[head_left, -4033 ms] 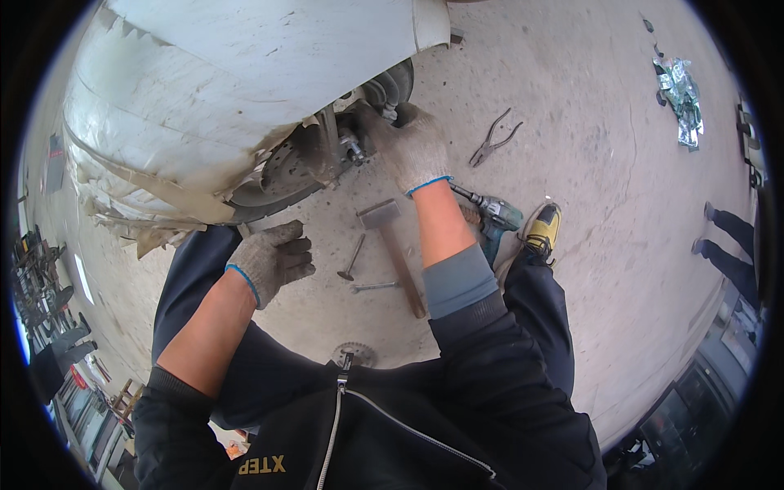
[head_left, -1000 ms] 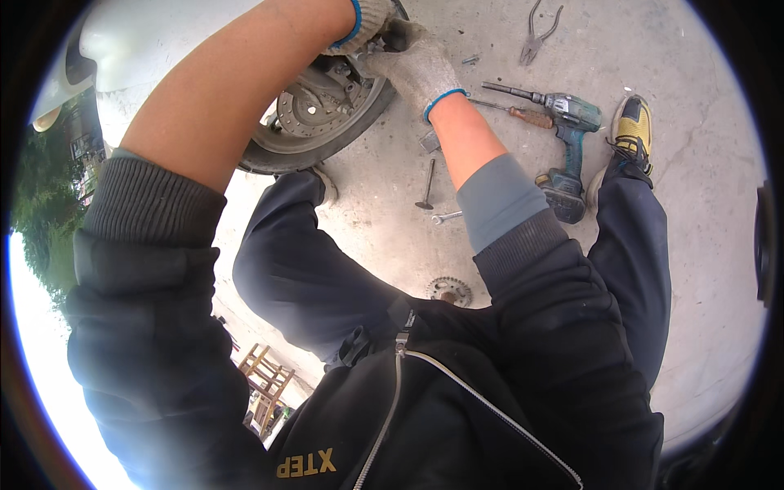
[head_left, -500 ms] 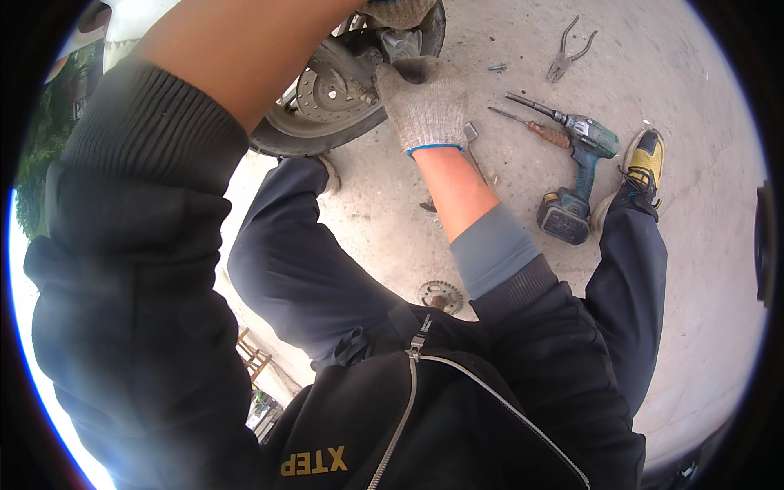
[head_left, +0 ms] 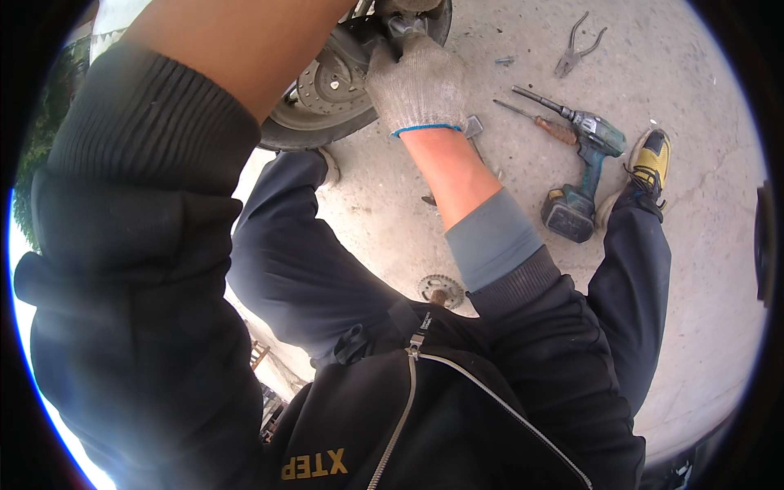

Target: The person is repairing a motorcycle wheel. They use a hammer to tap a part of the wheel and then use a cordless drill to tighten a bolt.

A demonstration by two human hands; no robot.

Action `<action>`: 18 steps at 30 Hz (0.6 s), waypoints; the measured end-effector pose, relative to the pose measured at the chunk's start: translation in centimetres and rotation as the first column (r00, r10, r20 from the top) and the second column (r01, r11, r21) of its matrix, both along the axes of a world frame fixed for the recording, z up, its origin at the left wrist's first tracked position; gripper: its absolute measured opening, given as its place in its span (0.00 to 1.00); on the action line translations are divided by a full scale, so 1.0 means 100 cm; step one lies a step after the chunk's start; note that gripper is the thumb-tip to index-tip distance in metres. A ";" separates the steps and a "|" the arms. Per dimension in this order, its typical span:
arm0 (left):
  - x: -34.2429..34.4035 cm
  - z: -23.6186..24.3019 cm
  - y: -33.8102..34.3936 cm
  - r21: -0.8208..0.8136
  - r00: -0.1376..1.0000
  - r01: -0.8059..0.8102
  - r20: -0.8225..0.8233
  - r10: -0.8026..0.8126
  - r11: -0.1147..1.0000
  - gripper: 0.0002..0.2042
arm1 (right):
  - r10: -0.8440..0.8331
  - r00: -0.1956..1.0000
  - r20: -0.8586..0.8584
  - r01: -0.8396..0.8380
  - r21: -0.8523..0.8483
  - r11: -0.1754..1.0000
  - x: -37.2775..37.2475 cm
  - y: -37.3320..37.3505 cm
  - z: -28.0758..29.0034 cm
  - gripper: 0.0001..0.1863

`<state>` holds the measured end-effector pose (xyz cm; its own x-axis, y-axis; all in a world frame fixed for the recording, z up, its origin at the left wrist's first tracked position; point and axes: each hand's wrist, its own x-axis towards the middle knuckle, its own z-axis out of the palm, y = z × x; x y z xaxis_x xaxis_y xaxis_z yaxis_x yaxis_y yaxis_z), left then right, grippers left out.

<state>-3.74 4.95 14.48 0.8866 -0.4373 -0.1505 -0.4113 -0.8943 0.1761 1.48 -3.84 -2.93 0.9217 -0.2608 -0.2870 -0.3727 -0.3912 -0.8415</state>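
Our right hand (head_left: 417, 82), in a coarse grey knit glove (head_left: 425, 110), reaches beside the round, rubber-tyred wheel (head_left: 327, 131) and its perforated metal disc (head_left: 321, 96); our left hand (head_left: 410, 5) barely shows at the top edge, and we cannot tell either hand's finger spread or grip. On gritty concrete (head_left: 527, 184) lie a pistol-shaped power driver (head_left: 590, 166) and splayed metal pliers (head_left: 569, 58).

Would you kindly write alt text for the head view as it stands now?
A person's gloved right hand reaches in beside a wheel with a perforated brake disc; the left arm stretches past the top edge. On the floor to the right lie pliers, a screwdriver and a cordless impact driver.
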 end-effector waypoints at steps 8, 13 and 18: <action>0.003 -0.001 -0.004 0.003 1.000 -0.003 0.001 0.003 1.000 0.15 | -0.085 0.987 -0.136 0.123 0.299 0.946 0.008 -0.001 -0.001 0.21; -0.002 0.000 -0.004 -0.012 1.000 -0.020 0.002 0.020 1.000 0.15 | 0.025 0.998 -0.052 -0.016 0.154 0.988 0.001 -0.011 0.003 0.22; -0.003 -0.001 -0.002 -0.017 0.999 -0.032 -0.003 0.032 0.999 0.15 | 0.066 0.995 -0.080 -0.059 0.092 0.994 0.000 -0.009 0.007 0.21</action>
<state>-4.04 4.71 14.40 0.9000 -0.4110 -0.1454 -0.3817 -0.9040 0.1926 1.52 -4.73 -2.18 0.9077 -0.1732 -0.3822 -0.4194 -0.3408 -0.8414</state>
